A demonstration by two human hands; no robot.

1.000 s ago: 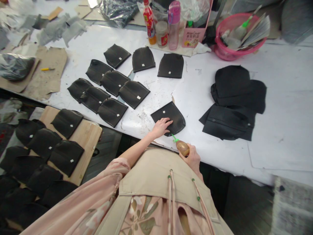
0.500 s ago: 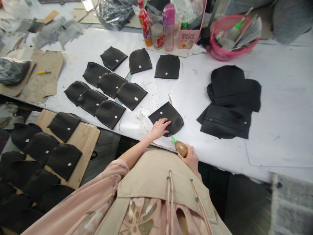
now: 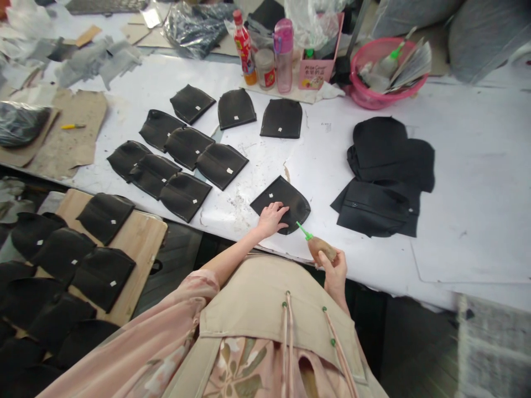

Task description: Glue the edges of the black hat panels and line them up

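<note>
Under my left hand lies a black fabric piece with one curved edge and a small white tag. My left fingers are spread flat on it. In my right hand is a squeeze bottle of brownish liquid with a thin green nozzle. The nozzle tip is at the piece's curved near edge; whether it touches I cannot tell. Several similar tagged black pieces lie in overlapping rows to the left. Another stack of black pieces sits to the right.
A wooden board at the lower left carries more black pieces. Along the back stand a red-labelled bottle, a glass jar, a pink bottle, a pink box and a pink basin. A yellow pen lies on cardboard at left.
My right hand has moved right with the squeeze bottle, and the nozzle tip has shifted along the piece's curved edge. My left hand stays on the piece.
</note>
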